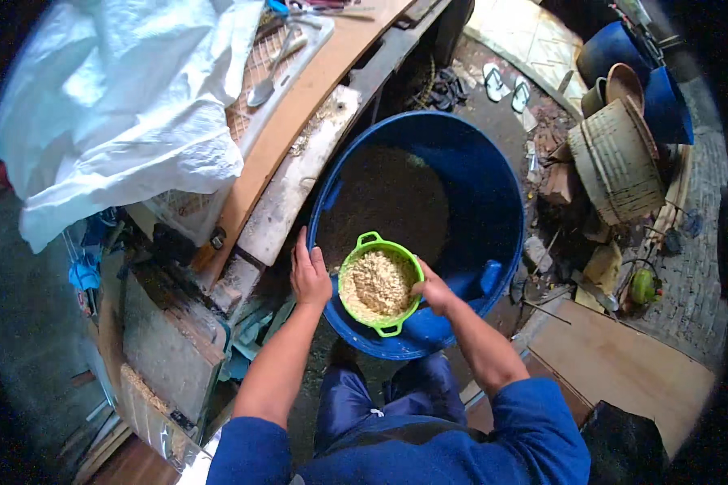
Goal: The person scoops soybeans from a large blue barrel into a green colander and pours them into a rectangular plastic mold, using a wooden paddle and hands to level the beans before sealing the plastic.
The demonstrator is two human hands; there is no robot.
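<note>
My right hand (435, 291) grips the right edge of a lime-green plastic colander or basin (389, 332) with two loop handles. Pale, crumbly, grain-like material (377, 284) fills much of it. The green vessel is over the near part of a large round blue plastic tub (491, 157). Inside the tub, a dark brown mass (388, 194) covers the bottom; what it is cannot be made out. My left hand (310, 273) is at the tub's left rim, thumb apart from the fingers, holding nothing.
Left of the tub runs a worktop with a wooden board (303, 91), a metal spoon (262, 91) and a white woven sack (133, 109). To the right lie a tipped pale bucket (616, 160), blue containers (619, 51), rubble and a wooden panel (619, 357). Flip-flops (495, 83) lie beyond.
</note>
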